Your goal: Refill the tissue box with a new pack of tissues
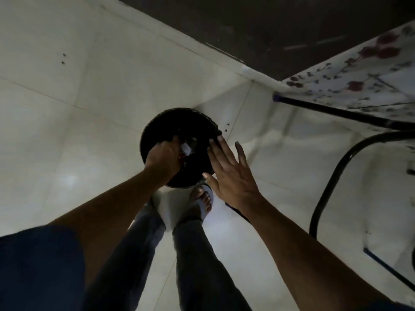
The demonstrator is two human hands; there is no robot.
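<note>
A round black bin [179, 122] stands on the pale tiled floor, seen from straight above. My left hand [162, 159] reaches into its mouth with the fingers curled. A small white scrap [186, 150] shows at the fingertips, and I cannot tell whether the hand holds it. My right hand [229, 173] hovers flat over the bin's right rim with the fingers spread and nothing in it. No tissue box or tissue pack is in view.
A table with a flowered cloth [359, 72] sits at the upper right on dark metal legs [336, 111]. A curved black tube frame [330, 180] stands at the right. My feet in sandals [204, 203] are just below the bin. A dark wall [269, 23] runs behind.
</note>
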